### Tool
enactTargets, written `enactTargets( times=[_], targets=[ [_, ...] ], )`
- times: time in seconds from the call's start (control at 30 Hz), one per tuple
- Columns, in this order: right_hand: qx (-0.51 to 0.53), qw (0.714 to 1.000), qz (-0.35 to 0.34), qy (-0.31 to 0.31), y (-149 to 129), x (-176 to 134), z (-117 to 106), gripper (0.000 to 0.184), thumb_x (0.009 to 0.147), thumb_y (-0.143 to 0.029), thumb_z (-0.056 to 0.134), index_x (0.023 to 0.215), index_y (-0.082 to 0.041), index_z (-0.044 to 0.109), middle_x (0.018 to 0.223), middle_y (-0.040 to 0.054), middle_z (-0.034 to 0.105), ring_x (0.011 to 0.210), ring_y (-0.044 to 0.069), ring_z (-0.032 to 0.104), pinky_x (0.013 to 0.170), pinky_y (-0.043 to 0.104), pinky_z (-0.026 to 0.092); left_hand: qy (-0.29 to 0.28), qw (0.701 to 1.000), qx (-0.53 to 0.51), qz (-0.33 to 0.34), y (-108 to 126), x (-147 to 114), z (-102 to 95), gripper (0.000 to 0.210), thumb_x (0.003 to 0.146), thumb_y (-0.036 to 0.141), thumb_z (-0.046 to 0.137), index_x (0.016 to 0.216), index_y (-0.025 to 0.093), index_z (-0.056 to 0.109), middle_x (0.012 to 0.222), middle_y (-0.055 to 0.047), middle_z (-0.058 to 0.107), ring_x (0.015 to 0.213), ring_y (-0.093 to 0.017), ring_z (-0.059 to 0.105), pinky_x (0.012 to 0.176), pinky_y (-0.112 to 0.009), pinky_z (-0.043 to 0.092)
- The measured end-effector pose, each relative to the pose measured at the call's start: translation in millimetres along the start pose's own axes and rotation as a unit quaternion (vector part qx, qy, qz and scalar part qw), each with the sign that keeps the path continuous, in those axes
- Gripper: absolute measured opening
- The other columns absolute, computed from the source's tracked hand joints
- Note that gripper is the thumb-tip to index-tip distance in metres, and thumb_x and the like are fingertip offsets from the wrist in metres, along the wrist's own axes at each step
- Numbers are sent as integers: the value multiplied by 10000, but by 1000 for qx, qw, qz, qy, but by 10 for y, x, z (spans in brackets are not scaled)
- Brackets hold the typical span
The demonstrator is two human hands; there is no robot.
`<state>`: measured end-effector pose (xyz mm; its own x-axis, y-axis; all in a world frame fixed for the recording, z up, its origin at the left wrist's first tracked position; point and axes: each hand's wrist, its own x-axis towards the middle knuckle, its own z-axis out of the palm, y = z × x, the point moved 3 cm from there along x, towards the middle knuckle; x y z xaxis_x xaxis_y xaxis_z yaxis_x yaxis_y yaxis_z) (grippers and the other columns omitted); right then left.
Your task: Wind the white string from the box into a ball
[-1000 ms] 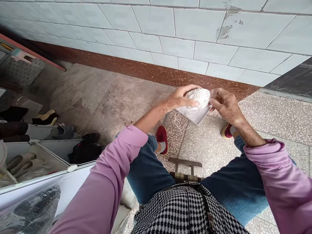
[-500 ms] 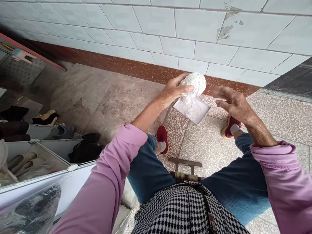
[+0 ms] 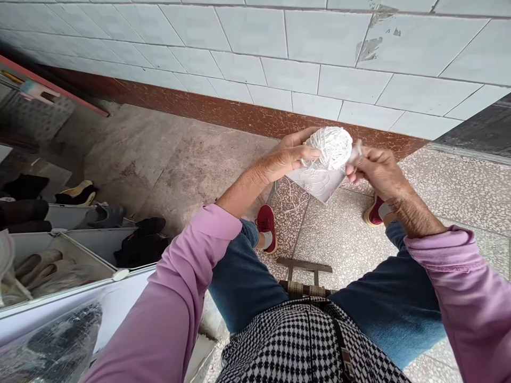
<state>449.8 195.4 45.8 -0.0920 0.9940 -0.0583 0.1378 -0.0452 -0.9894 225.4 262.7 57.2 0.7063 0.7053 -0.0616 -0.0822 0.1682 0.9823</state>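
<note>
My left hand (image 3: 289,154) is closed round a ball of white yarn (image 3: 331,148), its thumb pressed on the near side. Close by on the right, my right hand (image 3: 377,167) has its fingers curled in, with a pale, motion-blurred bit of white yarn (image 3: 355,153) at the fingertips. Below the ball is a shallow white box (image 3: 325,186) with loose loops of yarn in it, its far part hidden by the ball and hands. Loose yarn strands (image 3: 293,199) hang over its left side above the floor.
A tiled wall (image 3: 247,74) with a brown skirting band rises ahead. At left, a white rack (image 3: 112,274) holds several shoes. My red shoes (image 3: 266,229) stand apart on the speckled floor. Between my knees is a folding-stool bar (image 3: 305,265).
My right hand has moved left toward the ball and its fingers have curled in. The yarn ball in my left hand has shifted slightly right and down, covering more of the box.
</note>
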Motion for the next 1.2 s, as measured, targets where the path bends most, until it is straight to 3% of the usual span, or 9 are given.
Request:
enactTargets(
  times=[0.13,0.27,0.4,0.53,0.73,0.87,1.0,1.1,1.2],
  targets=[
    [4,988,-43,146,-168,-37,-355,272,953,-454,750,809,-226,712,776,66,706,564,142,544,519,331,477,55,998,3,-10,-41,24,-93,705,713,513,854,1336,235,677,1260,-126,767,1254,-405,726,1013,-577,651],
    [-159,984,-28,81,-128,-37,-602,123,862,-314,789,962,-251,754,967,105,783,821,253,700,721,433,587,92,996,6,-6,-88,45,-175,690,715,504,854,1321,224,680,1219,-145,770,1254,-416,723,1011,-590,650],
    [-315,946,-37,67,-24,-34,-615,415,755,-143,747,1153,-259,769,1172,109,803,1044,329,735,962,541,599,87,996,9,-9,-101,49,-185,707,726,503,854,1347,219,670,1216,-147,774,1230,-390,732,995,-554,661],
    [-155,984,-80,39,-106,-50,-343,430,887,-318,754,1314,-300,712,1319,65,782,1165,303,739,929,480,650,52,998,13,-12,-101,54,-125,693,753,504,836,1351,196,668,1224,-157,778,1189,-364,746,964,-517,669],
    [-47,980,-107,160,-215,-70,-244,138,942,-329,777,1061,-290,718,1039,70,807,936,240,738,638,353,613,38,999,30,-2,-107,67,-114,690,798,502,797,1389,178,654,1192,-149,779,1174,-344,752,950,-487,670],
    [-23,998,-54,32,-97,-31,-82,399,887,-253,785,1278,-251,705,1335,106,773,1227,299,725,872,445,670,29,999,28,9,-108,80,-99,678,809,527,777,1388,194,658,1189,-144,786,1156,-340,754,914,-471,678],
    [20,992,-33,-121,-45,-25,218,550,823,-264,840,1351,-246,691,1432,102,729,1323,325,680,1120,534,586,2,999,29,13,-103,76,-51,703,822,583,753,1394,191,644,1195,-155,783,1099,-340,775,869,-468,691],
    [75,984,12,-163,-50,-52,330,580,833,-358,874,1366,-246,675,1268,107,773,1124,298,741,906,454,651,-5,999,36,8,-91,57,-49,701,838,612,742,1391,193,640,1162,-152,788,1042,-333,789,827,-454,697],
    [102,984,38,-142,-72,-77,301,610,833,-460,914,1339,-225,667,937,36,738,757,181,672,642,315,573,-1,999,35,-2,-70,33,-62,691,849,600,749,1399,197,637,1180,-147,784,1025,-312,790,804,-423,695]
  ],
)
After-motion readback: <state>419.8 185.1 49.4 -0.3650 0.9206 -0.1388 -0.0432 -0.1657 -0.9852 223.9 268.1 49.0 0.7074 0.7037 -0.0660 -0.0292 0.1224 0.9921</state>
